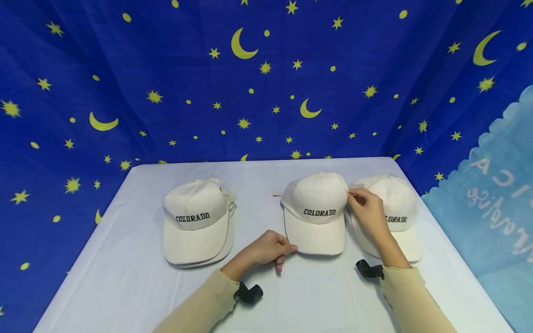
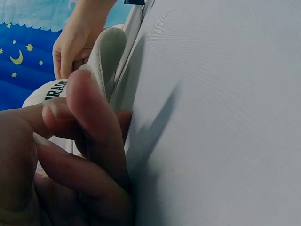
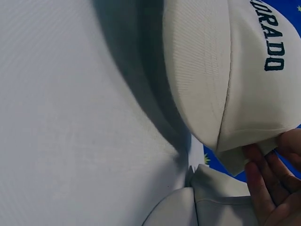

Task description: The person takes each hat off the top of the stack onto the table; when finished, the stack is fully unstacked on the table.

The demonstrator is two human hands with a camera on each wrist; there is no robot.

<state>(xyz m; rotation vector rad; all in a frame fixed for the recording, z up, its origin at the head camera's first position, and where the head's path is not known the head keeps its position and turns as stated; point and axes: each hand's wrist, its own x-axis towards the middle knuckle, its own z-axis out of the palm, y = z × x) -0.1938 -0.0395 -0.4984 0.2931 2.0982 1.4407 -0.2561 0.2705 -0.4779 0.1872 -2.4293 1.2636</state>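
Observation:
A white baseball cap point(image 1: 315, 203) lettered COLORADO sits brim toward me in the middle right of the table, its brim lifted off the cloth in the right wrist view. My right hand point(image 1: 368, 213) pinches the lower edge of its crown on the right side. At the left front corner of the brim point(image 2: 113, 49), my left hand point(image 1: 268, 248) grips the edge between thumb and fingers. Beside the right wrist, a second matching cap point(image 1: 401, 199) lies partly hidden behind my right hand and forearm.
To the left lies a stack of similar white caps point(image 1: 195, 217), one brim showing under another. A white cloth covers the table point(image 1: 125, 286). Blue star-and-moon fabric point(image 1: 200, 125) hangs behind and at the sides, with a light blue lettered cloth point(image 1: 491, 194) at right.

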